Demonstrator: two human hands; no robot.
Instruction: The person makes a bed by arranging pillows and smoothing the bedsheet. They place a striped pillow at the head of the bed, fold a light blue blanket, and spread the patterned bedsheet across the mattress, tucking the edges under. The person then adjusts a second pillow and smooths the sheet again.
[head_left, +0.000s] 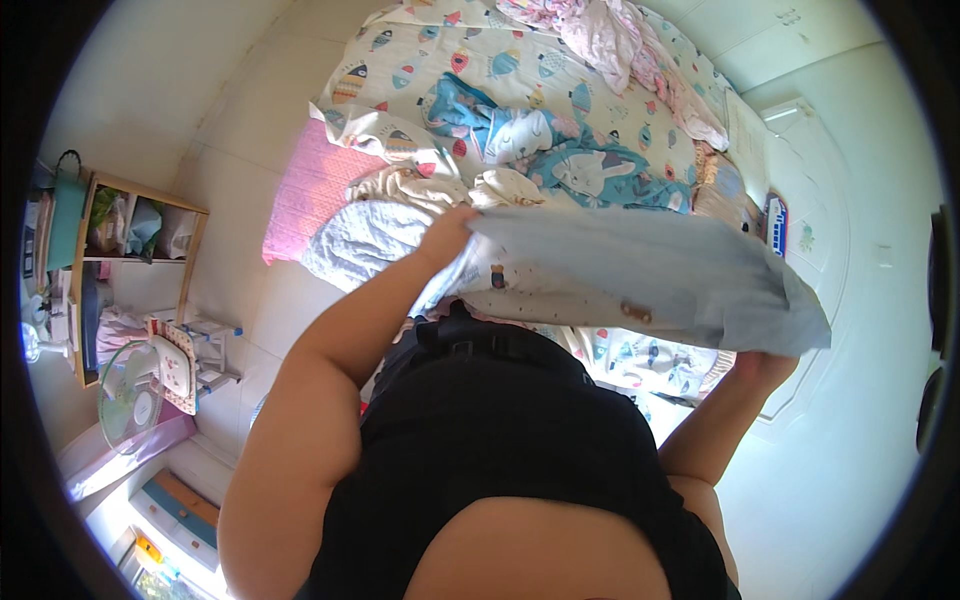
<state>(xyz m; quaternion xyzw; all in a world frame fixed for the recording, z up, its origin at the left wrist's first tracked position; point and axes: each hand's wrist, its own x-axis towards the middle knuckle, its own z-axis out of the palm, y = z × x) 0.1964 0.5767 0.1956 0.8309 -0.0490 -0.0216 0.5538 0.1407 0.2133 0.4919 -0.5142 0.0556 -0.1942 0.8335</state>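
Note:
Stretched between my hands in front of my waist is a grey cloth (607, 244), its pale, patterned side showing along the lower part. My left hand (450, 229) grips its left end. At the right end, my right hand (765, 365) grips the other edge, with the fingers partly hidden by the fabric. Beyond the cloth lies a bed with a fish-print sheet (465, 67). On it are a crumpled blue rabbit-print cloth (592, 172), a beige cloth (405, 187) and a grey-and-white cloth (367, 240).
A pink quilted cover (322, 187) hangs at the bed's left side, and pink bedding (607, 45) is heaped farther back. To the left stand a wooden shelf (196, 225), a step ladder (214, 349) and a fan (135, 405). A pale wall (885, 187) borders the right.

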